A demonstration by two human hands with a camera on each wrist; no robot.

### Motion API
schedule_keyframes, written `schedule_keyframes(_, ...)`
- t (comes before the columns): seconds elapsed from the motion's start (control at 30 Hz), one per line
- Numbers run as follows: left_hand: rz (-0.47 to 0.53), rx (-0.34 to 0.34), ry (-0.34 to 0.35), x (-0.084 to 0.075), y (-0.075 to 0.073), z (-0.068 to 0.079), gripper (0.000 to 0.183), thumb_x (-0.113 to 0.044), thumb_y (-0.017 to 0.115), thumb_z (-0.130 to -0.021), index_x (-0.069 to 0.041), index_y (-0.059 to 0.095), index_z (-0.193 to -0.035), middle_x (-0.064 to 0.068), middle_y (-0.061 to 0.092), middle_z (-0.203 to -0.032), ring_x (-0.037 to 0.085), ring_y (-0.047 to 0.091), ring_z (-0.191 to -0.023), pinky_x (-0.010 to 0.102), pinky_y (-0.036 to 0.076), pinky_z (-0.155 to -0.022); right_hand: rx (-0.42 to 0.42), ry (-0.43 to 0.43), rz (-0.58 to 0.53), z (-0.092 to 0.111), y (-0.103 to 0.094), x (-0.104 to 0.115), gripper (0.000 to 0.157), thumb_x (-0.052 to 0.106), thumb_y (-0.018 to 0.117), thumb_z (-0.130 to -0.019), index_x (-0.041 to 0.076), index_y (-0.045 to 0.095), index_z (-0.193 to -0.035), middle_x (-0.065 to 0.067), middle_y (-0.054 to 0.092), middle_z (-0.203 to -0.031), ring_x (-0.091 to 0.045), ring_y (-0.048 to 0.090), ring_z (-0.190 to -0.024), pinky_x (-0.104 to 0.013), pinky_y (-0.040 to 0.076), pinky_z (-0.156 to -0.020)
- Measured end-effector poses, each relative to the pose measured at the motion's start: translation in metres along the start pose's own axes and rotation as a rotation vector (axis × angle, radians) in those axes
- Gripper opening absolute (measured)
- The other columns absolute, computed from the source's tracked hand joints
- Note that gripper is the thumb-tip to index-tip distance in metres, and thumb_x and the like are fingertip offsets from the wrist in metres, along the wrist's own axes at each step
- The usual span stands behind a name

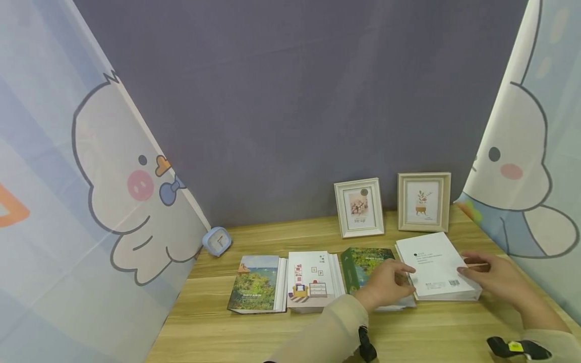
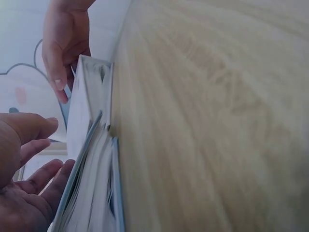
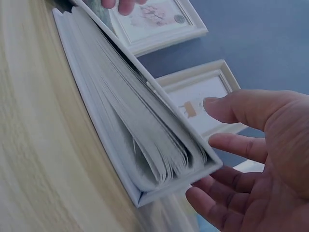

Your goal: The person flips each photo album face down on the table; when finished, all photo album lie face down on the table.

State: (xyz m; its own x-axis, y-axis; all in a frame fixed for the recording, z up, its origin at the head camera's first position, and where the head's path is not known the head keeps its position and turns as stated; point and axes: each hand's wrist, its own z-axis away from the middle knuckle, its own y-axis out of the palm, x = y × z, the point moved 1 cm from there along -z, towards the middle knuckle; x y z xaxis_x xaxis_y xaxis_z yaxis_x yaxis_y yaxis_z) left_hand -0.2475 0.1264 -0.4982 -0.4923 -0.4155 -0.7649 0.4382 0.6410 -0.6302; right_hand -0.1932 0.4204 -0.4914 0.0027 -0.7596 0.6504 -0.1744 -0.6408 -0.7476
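Note:
A white photo album lies at the right of the row, its back cover with small print and a barcode facing up. My right hand is at its right side, thumb near the cover's edge; the right wrist view shows the fingers loosely spread by the album's spine corner. Over the green landscape album is my left hand, its fingertips close to the white album's left edge. Thumb and fingers stand apart in the left wrist view, beside the green album's upper cover. Part of that album is hidden beneath the hand.
Left of the hands lie another landscape photo album and a white album with a furniture drawing. Behind the row stand two picture frames against the grey backdrop. A small blue clock sits at the table's back left corner.

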Motion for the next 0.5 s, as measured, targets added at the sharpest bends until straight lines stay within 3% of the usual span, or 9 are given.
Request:
schedule_keyframes(0.1, 0.039, -0.015, 0.008, 0.002, -0.007, 0.003, 0.036, -0.015, 0.081, -0.093, -0.02, 0.075, -0.128, -0.009, 0.063, -0.118, -0.001, 0.062, -0.094, 0.012, 0.052, -0.075, 0.011, -0.013, 0.003, -0.002, 0.0, 0.004, 0.069, 0.033, 0.077, -0.098, -0.017, 0.052, -0.139, -0.041, 0.057, -0.134, -0.054, 0.064, -0.11, -0.026, 0.055, -0.074)
schedule_keyframes(0.17, 0.071, -0.015, 0.009, 0.003, -0.01, 0.005, 0.036, -0.015, 0.081, -0.093, -0.02, 0.074, -0.128, -0.01, 0.062, -0.12, 0.002, 0.063, -0.098, 0.013, 0.053, -0.077, 0.023, -0.026, 0.012, -0.003, 0.0, 0.007, 0.071, 0.033, 0.076, -0.098, -0.018, 0.05, -0.14, -0.043, 0.053, -0.137, -0.059, 0.06, -0.115, -0.041, 0.06, -0.082)
schedule_keyframes(0.27, 0.091, -0.009, 0.019, 0.007, -0.015, 0.009, 0.036, -0.017, 0.08, -0.095, -0.021, 0.073, -0.13, -0.014, 0.061, -0.125, 0.005, 0.064, -0.105, 0.015, 0.055, -0.083, 0.036, -0.053, 0.033, -0.004, 0.0, 0.012, 0.071, 0.032, 0.074, -0.099, -0.019, 0.047, -0.141, -0.047, 0.047, -0.14, -0.066, 0.054, -0.118, -0.067, 0.055, -0.088)
schedule_keyframes(0.5, 0.07, -0.038, 0.071, 0.017, -0.03, 0.018, 0.036, -0.022, 0.077, -0.098, -0.025, 0.071, -0.134, -0.017, 0.061, -0.132, 0.008, 0.06, -0.118, 0.024, 0.052, -0.097, 0.016, -0.112, 0.088, -0.007, 0.003, 0.027, 0.069, 0.034, 0.076, -0.098, -0.014, 0.052, -0.141, -0.047, 0.047, -0.14, -0.068, 0.05, -0.12, -0.075, 0.048, -0.089)
